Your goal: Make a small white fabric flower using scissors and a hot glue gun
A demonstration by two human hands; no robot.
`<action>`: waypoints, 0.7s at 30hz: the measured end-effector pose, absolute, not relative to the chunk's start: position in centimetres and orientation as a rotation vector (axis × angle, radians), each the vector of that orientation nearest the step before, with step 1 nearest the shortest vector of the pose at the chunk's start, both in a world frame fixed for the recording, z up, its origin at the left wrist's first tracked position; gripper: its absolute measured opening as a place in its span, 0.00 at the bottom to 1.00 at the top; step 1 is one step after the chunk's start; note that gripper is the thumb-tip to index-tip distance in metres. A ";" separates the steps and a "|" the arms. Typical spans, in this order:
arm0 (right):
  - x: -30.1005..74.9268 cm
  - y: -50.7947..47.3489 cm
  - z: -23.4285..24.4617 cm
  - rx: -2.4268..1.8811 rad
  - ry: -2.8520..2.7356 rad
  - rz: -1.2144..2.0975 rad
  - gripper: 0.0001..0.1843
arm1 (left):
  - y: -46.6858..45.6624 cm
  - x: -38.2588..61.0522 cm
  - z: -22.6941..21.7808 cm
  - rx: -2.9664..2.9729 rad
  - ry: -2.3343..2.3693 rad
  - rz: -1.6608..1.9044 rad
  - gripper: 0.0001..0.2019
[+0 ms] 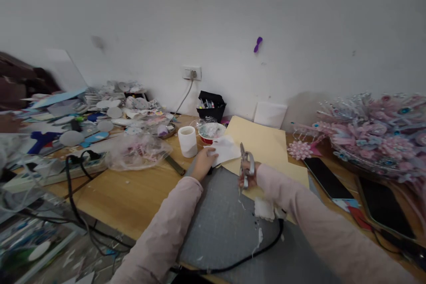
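Observation:
My left hand (203,163) pinches the near left edge of a sheet of white paper (229,151), just in front of the white bowl with a red base (212,131). My right hand (246,176) is closed around a pair of grey scissors (249,163), to the right of the paper. The scissors point up and away from me; whether their blades touch the paper I cannot tell. Large cream sheets (262,135) lie behind and beneath the right hand. Under both forearms is a grey mat (221,217), with small white scraps on it.
A white paper roll (187,142) and a black pen case (211,107) stand toward the wall. Two phones (328,178) and a pink beaded bouquet (382,135) are on the right. Craft clutter, a plastic bag (135,151) and a power strip (53,175) fill the left. A black cable (246,261) crosses the mat.

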State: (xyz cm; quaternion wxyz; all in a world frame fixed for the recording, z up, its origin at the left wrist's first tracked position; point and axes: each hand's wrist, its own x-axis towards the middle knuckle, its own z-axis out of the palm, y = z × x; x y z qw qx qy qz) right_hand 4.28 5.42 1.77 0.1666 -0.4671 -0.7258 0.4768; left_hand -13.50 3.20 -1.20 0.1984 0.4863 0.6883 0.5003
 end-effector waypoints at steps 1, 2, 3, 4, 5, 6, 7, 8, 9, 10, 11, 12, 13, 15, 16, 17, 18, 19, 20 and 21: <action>4.8 5.4 1.9 -1.350 -2.011 1.446 0.19 | 3.1 -13.4 -1.1 1.360 1.916 1.403 0.12; 5.3 5.3 2.1 -1.364 -1.954 1.527 0.19 | 3.1 -13.3 -1.0 1.362 1.905 1.405 0.14; 5.7 5.1 2.4 -1.368 -1.903 1.591 0.17 | 3.0 -13.2 -0.9 1.364 1.892 1.408 0.16; 6.2 4.9 2.7 -1.361 -1.849 1.650 0.14 | 2.9 -13.1 -0.8 1.366 1.878 1.411 0.17; 6.7 4.7 3.1 -1.344 -1.801 1.693 0.12 | 2.9 -13.1 -0.7 1.365 1.867 1.413 0.18; 7.2 4.4 3.5 -1.314 -1.728 1.749 0.11 | 2.8 -13.0 -0.6 1.363 1.858 1.415 0.18; 7.7 4.1 3.9 -1.243 -1.516 1.932 0.09 | 2.8 -13.0 -0.6 1.358 1.849 1.413 0.18; 8.2 3.8 4.3 -1.167 -1.319 2.077 0.10 | 2.8 -13.0 -0.6 1.352 1.842 1.410 0.18; 8.8 3.4 4.6 -1.074 -1.178 2.183 0.12 | 2.8 -12.9 -0.6 1.345 1.835 1.406 0.18; 9.3 2.9 4.8 -0.984 -1.084 2.256 0.15 | 2.8 -12.9 -0.6 1.340 1.831 1.403 0.18; 9.7 2.5 4.9 -0.916 -1.022 2.270 0.19 | 2.8 -12.8 -0.7 1.330 1.826 1.403 0.19; 10.1 2.1 5.0 -0.853 -1.016 2.312 0.21 | 2.8 -12.8 -0.8 1.316 1.816 1.411 0.20; 10.5 1.7 4.9 -0.808 -1.027 2.373 0.24 | 2.9 -12.7 -1.0 1.294 1.799 1.423 0.21; 11.1 1.1 4.5 -0.688 -1.058 2.439 0.29 | 2.9 -12.5 -1.2 1.221 1.726 1.465 0.23; 11.5 0.8 4.2 -0.641 -1.077 2.480 0.30 | 3.0 -12.3 -1.3 1.185 1.680 1.484 0.23; 11.8 0.7 3.9 -0.598 -1.075 2.524 0.30 | 3.0 -12.3 -1.4 1.154 1.631 1.503 0.23; 12.1 0.6 3.5 -0.577 -1.045 2.553 0.29 | 3.1 -12.2 -1.5 1.129 1.579 1.523 0.24; 12.4 0.5 3.0 -0.571 -1.013 2.577 0.28 | 3.1 -12.1 -1.5 1.107 1.528 1.541 0.24; 12.7 0.4 2.5 -0.574 -0.975 2.602 0.27 | 3.2 -12.1 -1.6 1.086 1.484 1.560 0.25; 13.0 0.3 2.0 -0.579 -0.950 2.622 0.27 | 3.2 -12.1 -1.7 1.065 1.449 1.577 0.25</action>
